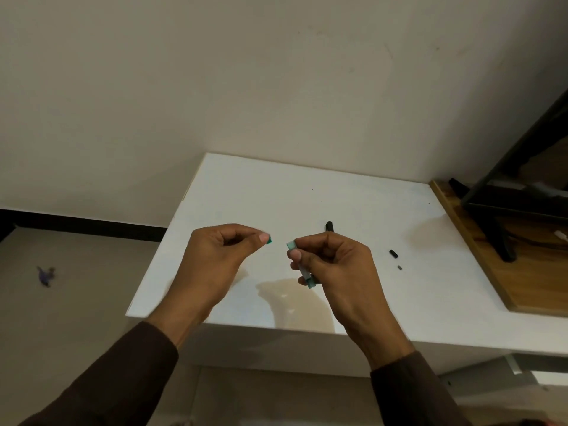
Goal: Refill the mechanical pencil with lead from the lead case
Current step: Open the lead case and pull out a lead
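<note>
Both hands hover over the white table [307, 195]. My right hand [335, 265] grips a pale teal lead case [307, 276], tilted, its open top end near my thumb. My left hand [221, 250] pinches a small green cap [269, 240] between thumb and forefinger, a short gap to the left of the case's top. The black mechanical pencil [329, 226] lies on the table behind my right hand, mostly hidden by it. A small black pencil cap [393, 253] and a tiny grey piece [399, 267] lie on the table to the right.
A wooden board [491, 256] carrying a black stand [504, 216] borders the table's right side. The wall rises right behind the table. On the floor at left lies a small purple object [46, 275]. The table's front edge runs just under my wrists.
</note>
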The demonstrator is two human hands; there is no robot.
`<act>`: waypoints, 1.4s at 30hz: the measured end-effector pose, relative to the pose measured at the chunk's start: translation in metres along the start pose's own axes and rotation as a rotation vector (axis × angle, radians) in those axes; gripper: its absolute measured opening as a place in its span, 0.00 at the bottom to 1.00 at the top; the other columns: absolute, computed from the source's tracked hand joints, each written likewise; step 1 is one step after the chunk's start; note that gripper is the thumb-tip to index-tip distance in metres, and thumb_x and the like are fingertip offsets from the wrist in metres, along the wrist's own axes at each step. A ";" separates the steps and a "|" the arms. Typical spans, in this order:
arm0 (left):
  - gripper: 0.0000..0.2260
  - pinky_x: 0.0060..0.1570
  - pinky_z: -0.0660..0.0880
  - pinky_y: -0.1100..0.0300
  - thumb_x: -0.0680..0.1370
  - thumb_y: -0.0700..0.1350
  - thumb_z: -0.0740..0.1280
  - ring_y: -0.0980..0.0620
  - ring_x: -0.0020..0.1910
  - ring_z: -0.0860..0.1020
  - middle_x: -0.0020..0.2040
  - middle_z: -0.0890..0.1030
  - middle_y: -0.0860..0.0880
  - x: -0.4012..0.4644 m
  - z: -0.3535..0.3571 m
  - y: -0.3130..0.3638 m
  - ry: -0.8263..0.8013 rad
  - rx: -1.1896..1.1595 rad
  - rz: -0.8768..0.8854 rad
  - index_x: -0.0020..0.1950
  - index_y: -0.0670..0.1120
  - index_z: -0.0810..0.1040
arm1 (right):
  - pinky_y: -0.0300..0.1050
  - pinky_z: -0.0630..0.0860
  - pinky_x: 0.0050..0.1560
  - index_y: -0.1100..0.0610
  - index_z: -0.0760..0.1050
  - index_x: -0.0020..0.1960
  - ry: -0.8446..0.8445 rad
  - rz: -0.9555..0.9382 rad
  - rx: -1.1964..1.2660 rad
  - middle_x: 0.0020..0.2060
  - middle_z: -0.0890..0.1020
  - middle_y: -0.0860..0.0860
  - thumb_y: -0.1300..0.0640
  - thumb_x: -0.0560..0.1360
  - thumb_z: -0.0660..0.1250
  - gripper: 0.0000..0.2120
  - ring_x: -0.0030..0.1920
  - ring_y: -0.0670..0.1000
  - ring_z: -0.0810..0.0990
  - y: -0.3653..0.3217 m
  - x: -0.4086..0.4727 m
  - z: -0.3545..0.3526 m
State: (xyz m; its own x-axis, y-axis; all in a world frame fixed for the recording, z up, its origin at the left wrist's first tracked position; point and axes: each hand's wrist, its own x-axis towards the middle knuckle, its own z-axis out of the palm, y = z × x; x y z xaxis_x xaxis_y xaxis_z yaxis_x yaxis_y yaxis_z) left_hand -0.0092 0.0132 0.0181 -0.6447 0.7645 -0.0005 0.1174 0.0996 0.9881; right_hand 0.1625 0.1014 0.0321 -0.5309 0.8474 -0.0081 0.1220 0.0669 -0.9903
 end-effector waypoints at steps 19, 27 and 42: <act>0.07 0.61 0.76 0.48 0.78 0.45 0.72 0.52 0.47 0.80 0.43 0.83 0.53 0.015 -0.006 -0.015 0.106 0.476 -0.013 0.48 0.44 0.89 | 0.41 0.83 0.36 0.51 0.84 0.50 0.116 0.024 -0.051 0.41 0.87 0.48 0.58 0.76 0.75 0.04 0.39 0.47 0.87 0.009 0.005 -0.003; 0.07 0.39 0.82 0.60 0.79 0.42 0.71 0.50 0.43 0.87 0.45 0.89 0.50 -0.001 0.024 0.003 -0.284 -0.113 -0.093 0.53 0.48 0.87 | 0.27 0.74 0.46 0.49 0.84 0.53 0.092 -0.187 -0.320 0.46 0.84 0.43 0.55 0.79 0.72 0.04 0.47 0.38 0.80 -0.001 -0.001 0.002; 0.07 0.42 0.84 0.58 0.78 0.38 0.71 0.41 0.47 0.88 0.47 0.88 0.38 0.000 0.016 0.003 -0.414 -0.385 -0.253 0.54 0.38 0.86 | 0.33 0.75 0.50 0.52 0.85 0.58 0.050 -0.251 -0.612 0.49 0.80 0.45 0.59 0.80 0.69 0.09 0.51 0.45 0.80 -0.008 -0.001 -0.003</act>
State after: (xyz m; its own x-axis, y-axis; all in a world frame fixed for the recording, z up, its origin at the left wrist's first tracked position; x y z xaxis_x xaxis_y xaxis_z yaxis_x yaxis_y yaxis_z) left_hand 0.0027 0.0236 0.0189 -0.2613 0.9386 -0.2252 -0.3311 0.1319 0.9343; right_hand 0.1647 0.1020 0.0404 -0.5671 0.7897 0.2339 0.4619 0.5401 -0.7035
